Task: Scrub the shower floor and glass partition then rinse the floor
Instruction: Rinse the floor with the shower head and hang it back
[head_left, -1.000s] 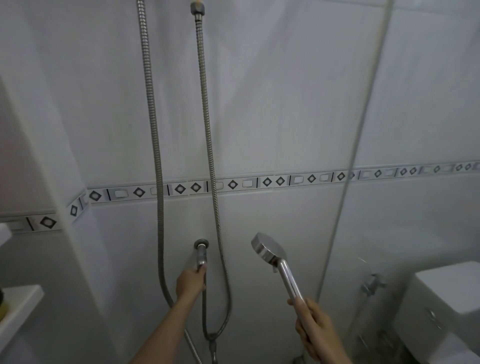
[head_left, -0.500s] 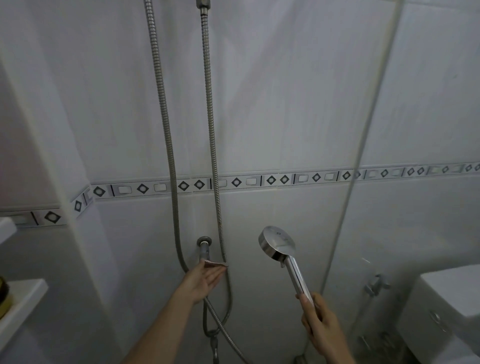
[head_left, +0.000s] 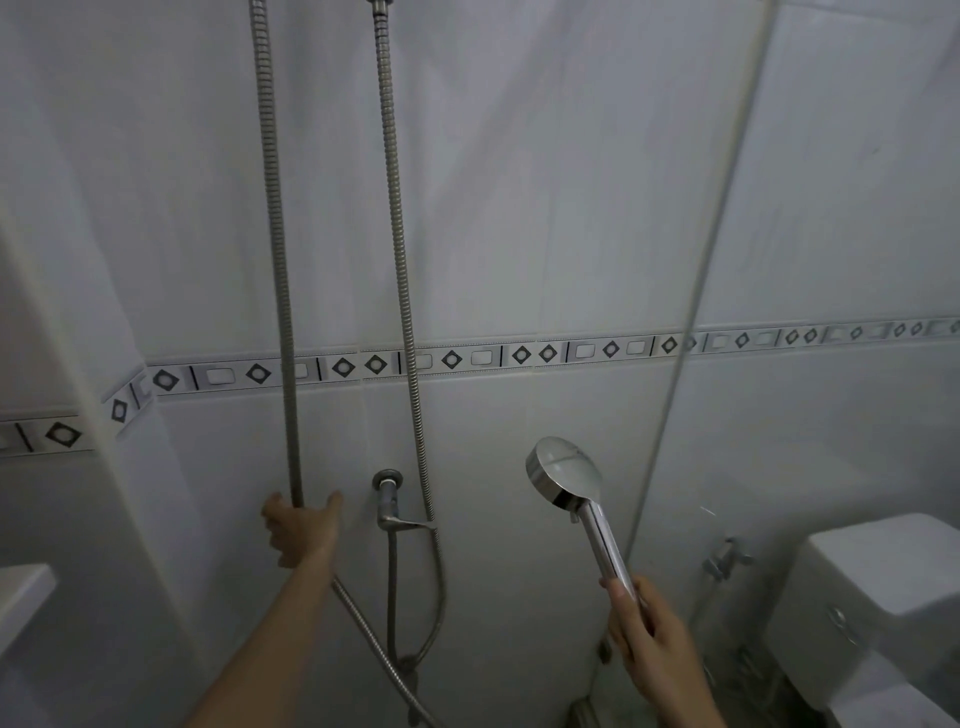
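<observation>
My right hand grips the chrome handle of the shower head, which points up and to the left with its round face tilted toward the wall. My left hand reaches to the left metal hose, fingers and thumb spread on either side of it where it passes the palm. The wall tap with its lever sits just right of my left hand. The glass partition stands at the right, its edge running down past the shower head. The shower floor is out of view.
A second metal hose hangs down to the tap and loops below it. Behind the glass stand a white toilet cistern and a small wall valve. A white shelf edge shows at the left.
My left hand left the tap lever and moved left to the left hose, which swung left. The shower head stays up in my right hand. The view shifted slightly.
</observation>
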